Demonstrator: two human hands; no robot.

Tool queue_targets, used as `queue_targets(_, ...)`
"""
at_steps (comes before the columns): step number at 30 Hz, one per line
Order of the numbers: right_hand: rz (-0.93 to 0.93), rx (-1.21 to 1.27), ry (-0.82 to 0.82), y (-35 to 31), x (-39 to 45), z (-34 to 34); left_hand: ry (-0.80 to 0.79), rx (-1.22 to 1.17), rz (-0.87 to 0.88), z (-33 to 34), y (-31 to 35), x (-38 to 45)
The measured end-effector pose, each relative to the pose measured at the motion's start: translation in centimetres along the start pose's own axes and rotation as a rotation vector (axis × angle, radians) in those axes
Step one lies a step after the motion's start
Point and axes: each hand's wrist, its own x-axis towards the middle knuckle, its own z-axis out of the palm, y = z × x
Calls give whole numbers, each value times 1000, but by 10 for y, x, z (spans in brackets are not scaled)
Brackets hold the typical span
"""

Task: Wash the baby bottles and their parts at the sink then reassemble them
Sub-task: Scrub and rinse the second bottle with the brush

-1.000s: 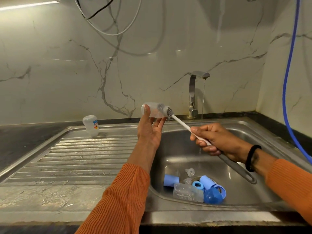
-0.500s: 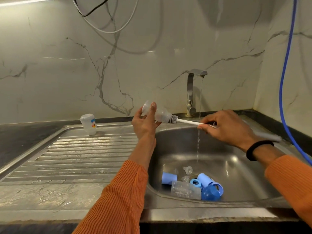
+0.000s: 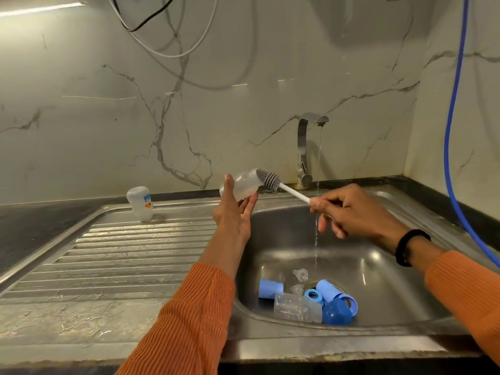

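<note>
Bottle point(image 3: 240, 185), clear and tilted, has grey brush point(image 3: 269, 180) at its mouth.

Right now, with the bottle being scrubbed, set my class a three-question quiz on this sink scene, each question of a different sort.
1. True or false: the tap is running.
2. Which hand holds the bottle brush? A) left B) right C) neither
3. Fill the gap: the bottle with the printed label stands on the ______.

Key:
1. True; a thin stream falls into the sink basin.
2. B; the right hand grips the white handle, while the left hand holds the clear bottle with the bristle head at its mouth.
3. Drainboard, at its back edge, left of the basin.
</note>
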Motion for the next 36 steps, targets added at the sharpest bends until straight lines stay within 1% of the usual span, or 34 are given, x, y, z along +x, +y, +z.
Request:
queue_targets(1, 81, 108, -49, -2, -1, 1, 4, -21, -10, -1, 0, 0)
queue_targets(2, 134, 158, -80, -3, -1, 3, 7, -26, -14, -2, 0, -1)
queue_targets(4, 175, 134, -84, -2, 0, 6, 12, -19, -1, -4, 1, 1)
queue_targets(6, 153, 44, -27, 0, 0, 10, 30, -8, 41, -6, 2, 4)
queue_targets(8, 69, -39, 23, 1, -2, 11, 55, 45, 90, -6, 2, 5)
queue_targets(10, -46, -171, 21, 1, -4, 13, 57, 112, 117, -6, -1, 4)
queue_targets(13, -124, -298, 12, -4, -5, 19, 27, 156, 133, -4, -5, 2)
queue_targets(16, -141, -304, 47, -6, -7, 24, -5, 190, 124, -5, -7, 1)
queue_targets(22, -85, -245, 117, -8, -8, 27, -58, 314, 159, -4, -18, -2)
queue_targets(28, -14, -151, 124, -13, -10, 32, 7, 442, 251, -3, -27, -1)
queue_targets(31, 2, -124, 117, -16, -10, 34, 28, 380, 220, -2, -28, 0)
queue_targets(36, -6, -123, 62, -22, -11, 43, 140, 98, 67, -2, -16, -1)
